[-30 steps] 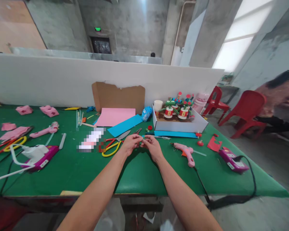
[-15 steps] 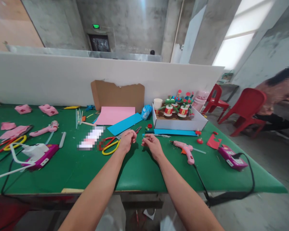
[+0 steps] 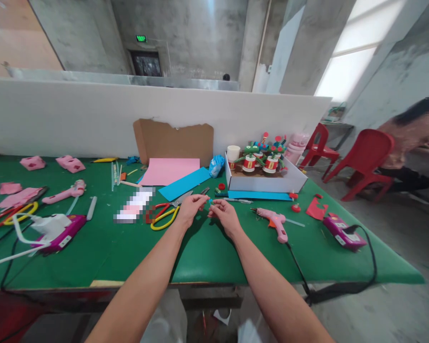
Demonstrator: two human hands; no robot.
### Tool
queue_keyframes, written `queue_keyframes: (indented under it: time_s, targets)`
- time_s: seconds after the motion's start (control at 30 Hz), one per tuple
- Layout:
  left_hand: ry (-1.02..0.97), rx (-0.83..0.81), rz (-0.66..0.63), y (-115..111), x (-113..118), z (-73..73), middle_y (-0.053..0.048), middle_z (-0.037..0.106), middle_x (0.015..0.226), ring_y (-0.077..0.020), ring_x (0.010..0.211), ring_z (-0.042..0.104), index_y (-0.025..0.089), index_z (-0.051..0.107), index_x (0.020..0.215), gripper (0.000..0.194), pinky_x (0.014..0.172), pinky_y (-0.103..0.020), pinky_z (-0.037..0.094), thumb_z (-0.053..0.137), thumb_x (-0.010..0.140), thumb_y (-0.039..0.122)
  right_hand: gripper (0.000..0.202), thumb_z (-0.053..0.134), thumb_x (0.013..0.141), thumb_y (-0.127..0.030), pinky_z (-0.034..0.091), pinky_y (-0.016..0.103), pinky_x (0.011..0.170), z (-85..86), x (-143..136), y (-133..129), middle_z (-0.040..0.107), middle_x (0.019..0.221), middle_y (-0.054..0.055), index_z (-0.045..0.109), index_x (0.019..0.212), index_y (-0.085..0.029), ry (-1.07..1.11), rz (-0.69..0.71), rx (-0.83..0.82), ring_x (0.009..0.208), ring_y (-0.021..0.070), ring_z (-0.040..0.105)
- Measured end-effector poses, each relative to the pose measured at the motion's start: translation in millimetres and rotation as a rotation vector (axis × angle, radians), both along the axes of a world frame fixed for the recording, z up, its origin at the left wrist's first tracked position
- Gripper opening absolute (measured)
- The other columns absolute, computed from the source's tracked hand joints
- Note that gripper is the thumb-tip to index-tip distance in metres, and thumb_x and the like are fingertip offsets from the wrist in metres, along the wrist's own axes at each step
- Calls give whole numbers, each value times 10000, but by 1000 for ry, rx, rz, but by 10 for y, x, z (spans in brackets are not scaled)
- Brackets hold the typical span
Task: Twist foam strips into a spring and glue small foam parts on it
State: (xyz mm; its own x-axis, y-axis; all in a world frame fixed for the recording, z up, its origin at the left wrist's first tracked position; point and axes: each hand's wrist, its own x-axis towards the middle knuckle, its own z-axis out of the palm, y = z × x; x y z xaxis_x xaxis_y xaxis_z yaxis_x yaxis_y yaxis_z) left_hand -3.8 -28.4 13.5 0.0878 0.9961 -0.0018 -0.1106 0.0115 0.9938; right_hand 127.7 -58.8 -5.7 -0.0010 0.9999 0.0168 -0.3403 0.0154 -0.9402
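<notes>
Small blue piece (image 3: 210,201), perhaps paper, was over a green table (image 3: 207,267), between the fingertips of a person's two bare hands. It was nearer the right hand (image 3: 226,216), just left of that hand's fingertips, which appeared to pinch it. The left hand (image 3: 190,211) was on the piece's other side, thumb and fingertips close together just beside it; whether they touched it or held anything could not be told. The piece was too small for its long axis to be made out. Scissors (image 3: 176,204) lay just left of the left hand, and a pink glue gun (image 3: 273,218) lay right of the right hand. Farther off, a blue strip (image 3: 260,196) ran left to right along the near side of a white box (image 3: 264,185) holding small figures (image 3: 270,165).
</notes>
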Motion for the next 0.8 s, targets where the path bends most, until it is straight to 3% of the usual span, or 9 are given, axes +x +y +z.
queue_keyframes:
  time_s: [0.8]
  targets:
    - [-26,-51,-51,4,-9,-54,-9,609,574,-83,517,455,130,707,646,331,540,-239,362,827,468,383,355,808,554,-349,536,256,541,-33,20,17,613,543,-54,586,776,-182,-24,3,-36,497,100,587]
